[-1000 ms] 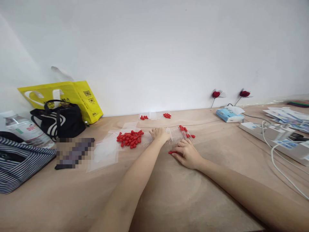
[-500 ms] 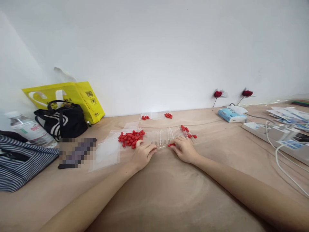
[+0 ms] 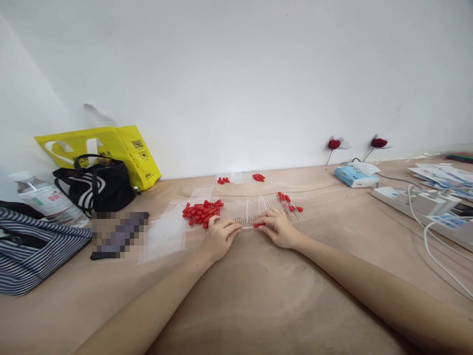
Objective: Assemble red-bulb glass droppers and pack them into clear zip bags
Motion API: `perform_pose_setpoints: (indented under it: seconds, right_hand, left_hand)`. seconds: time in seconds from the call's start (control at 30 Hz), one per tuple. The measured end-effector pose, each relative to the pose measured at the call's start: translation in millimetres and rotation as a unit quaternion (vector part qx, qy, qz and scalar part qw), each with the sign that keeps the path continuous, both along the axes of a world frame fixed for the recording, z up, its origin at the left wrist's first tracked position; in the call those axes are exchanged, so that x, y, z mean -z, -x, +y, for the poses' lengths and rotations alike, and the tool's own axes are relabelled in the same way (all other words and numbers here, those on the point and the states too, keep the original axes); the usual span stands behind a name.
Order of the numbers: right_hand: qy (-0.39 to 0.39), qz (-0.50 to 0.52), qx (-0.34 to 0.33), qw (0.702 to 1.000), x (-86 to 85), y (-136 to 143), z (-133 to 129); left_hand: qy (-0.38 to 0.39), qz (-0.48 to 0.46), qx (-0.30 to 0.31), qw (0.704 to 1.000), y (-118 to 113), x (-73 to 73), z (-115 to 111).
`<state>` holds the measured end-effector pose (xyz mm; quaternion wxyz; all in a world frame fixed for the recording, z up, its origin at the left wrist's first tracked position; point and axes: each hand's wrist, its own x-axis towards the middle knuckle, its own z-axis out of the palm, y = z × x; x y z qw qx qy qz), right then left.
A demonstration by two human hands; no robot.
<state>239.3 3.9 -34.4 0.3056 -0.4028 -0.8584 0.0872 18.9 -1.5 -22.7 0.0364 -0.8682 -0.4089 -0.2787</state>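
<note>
My left hand [image 3: 221, 239] pinches one end of a thin glass dropper tube [image 3: 247, 227], held level just above the table. Between the thumb and fingers of my right hand [image 3: 279, 230] is a red rubber bulb [image 3: 259, 225], its open end at the tube's right tip. Whether the tube has entered the bulb, I cannot tell. Behind both hands lies a row of clear glass tubes [image 3: 236, 212]. A pile of red rubber bulbs [image 3: 201, 212] is beside my left hand. Several droppers with red bulbs [image 3: 289, 202] lie beyond my right hand.
Clear plastic bags [image 3: 164, 239] lie to the left, near a pixelated dark object [image 3: 123, 236]. Further left are a striped bag [image 3: 40, 256], a black bag [image 3: 107, 185], a bottle [image 3: 48, 197] and a yellow bag [image 3: 144, 153]. Rightward are a tissue pack [image 3: 353, 176] and a power strip [image 3: 399, 202].
My right hand has moved slightly left, bringing the red bulb up to the end of the glass tube. My left hand keeps its hold on the tube.
</note>
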Motion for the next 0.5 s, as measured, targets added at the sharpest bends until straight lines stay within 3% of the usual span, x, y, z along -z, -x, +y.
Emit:
perform_pose_setpoints:
  seconds: [0.5]
  right_hand:
    - [0.052,0.03,-0.062,0.996,-6.0,0.3,-1.0]
  left_hand:
    - [0.002,-0.002,0.008,1.0,0.4,3.6,1.4]
